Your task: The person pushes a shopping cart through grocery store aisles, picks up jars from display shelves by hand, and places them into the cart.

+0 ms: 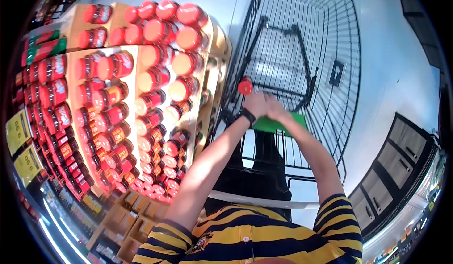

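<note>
Both my hands are close together above the near end of a black wire shopping cart [325,37]. My left hand [255,104], with a black watch on its wrist, is curled closed beside a jar with a red lid [245,86] and seems to grip it; the jar's body is mostly hidden. Against it on the right, my right hand [275,109] has its fingers bent inward, and what they hold, if anything, is hidden. Just under the hands shows the cart's green panel [295,120].
To the left stands a wooden display rack [133,59] with many red-lidded jars [188,38] in rows. Yellow price tags [27,165] hang at its lower left. Dark-framed cabinets [377,198] line the right side. Pale floor [382,70] lies beyond the cart.
</note>
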`<state>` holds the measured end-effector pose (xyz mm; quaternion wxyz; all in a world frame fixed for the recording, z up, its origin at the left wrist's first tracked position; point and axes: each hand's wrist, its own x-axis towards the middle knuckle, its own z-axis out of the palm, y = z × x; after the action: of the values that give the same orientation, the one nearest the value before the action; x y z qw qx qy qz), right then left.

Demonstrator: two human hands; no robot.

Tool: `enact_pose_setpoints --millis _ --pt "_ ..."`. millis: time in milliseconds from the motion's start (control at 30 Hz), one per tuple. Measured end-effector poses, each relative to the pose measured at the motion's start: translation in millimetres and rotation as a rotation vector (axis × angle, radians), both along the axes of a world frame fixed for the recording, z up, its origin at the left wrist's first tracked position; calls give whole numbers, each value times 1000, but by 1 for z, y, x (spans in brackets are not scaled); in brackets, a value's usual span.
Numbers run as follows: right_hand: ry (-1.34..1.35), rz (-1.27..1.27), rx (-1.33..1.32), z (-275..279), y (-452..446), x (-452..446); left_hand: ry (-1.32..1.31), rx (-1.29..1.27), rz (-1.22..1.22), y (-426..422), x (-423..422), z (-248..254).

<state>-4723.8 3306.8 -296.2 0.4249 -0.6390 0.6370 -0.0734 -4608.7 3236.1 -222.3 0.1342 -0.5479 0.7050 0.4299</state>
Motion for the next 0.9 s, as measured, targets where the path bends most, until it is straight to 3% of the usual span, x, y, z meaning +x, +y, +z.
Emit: enact_pose_setpoints --millis 33,67,100,133,200,267,333,400,433,500,567,733,800,900 --pt "-108 221 14 4 6 -15 85 10 -103 4 2 14" --pt "-257 87 -18 -15 30 -18 165 17 -209 11 6 22" --pt "4 195 163 14 36 -31 221 -68 -325 22 12 24" --pt "-25 87 178 66 39 -31 245 -79 -423 28 16 36" --pt "-39 68 175 87 68 -41 329 -70 -521 33 27 101" --pt "-116 48 92 160 86 -45 432 -48 -615 48 49 124" --pt "-79 10 -137 192 121 -47 264 137 -692 60 67 147" --pt "29 -124 101 256 140 -35 216 99 -729 68 87 169" --pt "35 -160 29 267 156 -32 228 5 -756 74 97 168" --pt "40 -182 -66 271 184 -28 292 -172 -772 84 111 160" --pt "170 -130 -412 268 202 -29 255 -180 -759 89 107 146" --pt "389 -134 -354 237 201 -30 206 -165 -750 90 99 147" --pt "566 -265 -282 220 194 -29 267 -206 -721 89 102 145" --pt "557 -281 -366 216 191 -31 269 -143 -693 82 100 160"
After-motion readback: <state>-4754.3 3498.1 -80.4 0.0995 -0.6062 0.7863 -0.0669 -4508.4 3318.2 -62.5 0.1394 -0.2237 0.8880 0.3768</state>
